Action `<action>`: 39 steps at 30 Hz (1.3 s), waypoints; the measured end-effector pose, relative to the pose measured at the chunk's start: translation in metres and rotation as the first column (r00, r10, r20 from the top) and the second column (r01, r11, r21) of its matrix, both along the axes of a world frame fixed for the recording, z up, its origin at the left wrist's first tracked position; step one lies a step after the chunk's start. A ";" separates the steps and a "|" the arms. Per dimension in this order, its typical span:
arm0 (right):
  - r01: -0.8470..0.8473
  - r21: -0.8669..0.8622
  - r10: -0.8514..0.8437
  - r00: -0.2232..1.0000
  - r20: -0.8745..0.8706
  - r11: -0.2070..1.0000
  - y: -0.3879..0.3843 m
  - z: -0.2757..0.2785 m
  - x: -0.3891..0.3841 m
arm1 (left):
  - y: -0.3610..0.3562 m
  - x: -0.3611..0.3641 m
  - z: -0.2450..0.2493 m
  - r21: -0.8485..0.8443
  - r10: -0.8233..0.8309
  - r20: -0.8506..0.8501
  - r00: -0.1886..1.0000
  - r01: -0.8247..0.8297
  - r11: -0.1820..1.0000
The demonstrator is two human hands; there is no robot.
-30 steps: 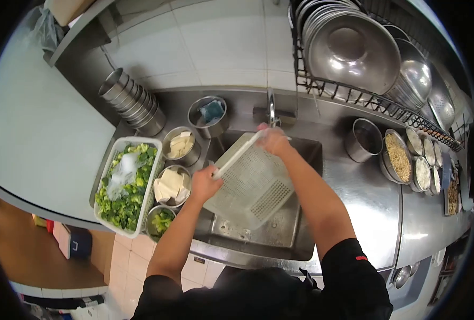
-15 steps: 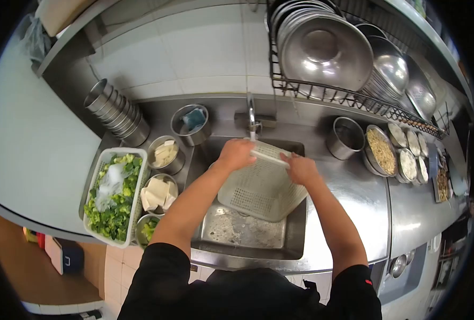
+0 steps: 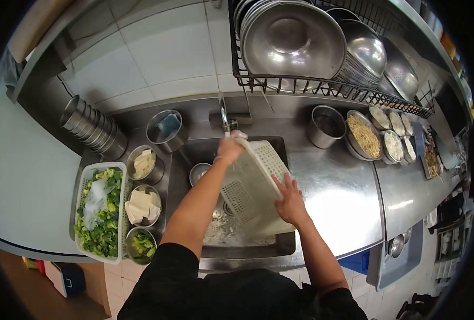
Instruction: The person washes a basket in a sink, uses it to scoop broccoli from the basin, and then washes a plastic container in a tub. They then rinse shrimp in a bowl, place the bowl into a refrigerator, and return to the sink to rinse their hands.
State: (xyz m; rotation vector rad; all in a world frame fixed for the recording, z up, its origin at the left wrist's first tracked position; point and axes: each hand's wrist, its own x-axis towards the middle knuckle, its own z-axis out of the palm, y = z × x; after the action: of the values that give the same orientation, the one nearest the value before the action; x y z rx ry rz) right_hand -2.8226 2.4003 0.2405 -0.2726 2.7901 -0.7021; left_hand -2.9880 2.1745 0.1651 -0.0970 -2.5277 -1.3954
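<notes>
A pale perforated plastic basket (image 3: 247, 197) is tilted over the steel sink (image 3: 194, 146), below the faucet (image 3: 224, 114). My left hand (image 3: 230, 148) is closed on its upper rim near the spout, wet and slightly blurred. Against the basket's right wall lies my right hand (image 3: 291, 202), its fingers spread and touching the plastic. The basket's lower end is smeared by motion. Behind my left forearm, a small metal bowl (image 3: 199, 172) shows in the sink.
Left of the sink stand a basket of broccoli (image 3: 101, 213), tofu bowls (image 3: 142, 205) and stacked metal containers (image 3: 93, 128). A pot (image 3: 326, 127) and bowls of chopped food (image 3: 363, 136) are on the right counter. Above hangs a wire rack (image 3: 306, 80) of metal bowls.
The basket has turned more onto its side. My right hand has shifted from the upper rim down to the side wall. My left hand stays at the rim, nearer the faucet. The view has shifted.
</notes>
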 end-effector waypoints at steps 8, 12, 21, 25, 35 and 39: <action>-0.161 -0.094 0.154 0.985 -0.079 0.982 0.002 0.031 -0.021 | -0.042 0.046 0.033 0.194 0.046 0.355 0.934 -0.122 0.973; -0.324 -0.140 0.300 0.939 -0.167 0.936 0.004 0.031 -0.041 | -0.050 0.061 0.031 0.193 0.124 0.264 0.957 -0.178 0.965; -0.129 -0.130 0.092 0.961 -0.261 0.983 -0.013 0.047 -0.031 | -0.035 0.063 0.051 0.069 0.100 0.080 0.992 -0.105 0.992; -0.084 -0.181 0.044 0.975 -0.217 0.980 -0.016 0.032 -0.025 | -0.012 0.047 0.060 0.110 0.005 0.088 0.996 -0.015 0.994; -0.021 -0.562 -0.061 0.990 -0.127 0.827 0.029 0.058 -0.002 | -0.048 0.056 0.015 0.003 0.136 0.147 0.980 -0.138 0.990; -0.185 -0.469 0.074 0.967 -0.245 0.864 0.030 0.082 0.000 | -0.088 0.078 -0.009 -0.096 0.317 0.261 0.912 -0.303 0.948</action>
State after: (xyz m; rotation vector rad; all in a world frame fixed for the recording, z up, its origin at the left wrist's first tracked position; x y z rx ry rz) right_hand -2.8228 2.4301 0.3221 -0.6642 2.7058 -1.4188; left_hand -2.9098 2.0865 0.1557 0.5023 -2.6455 -1.2862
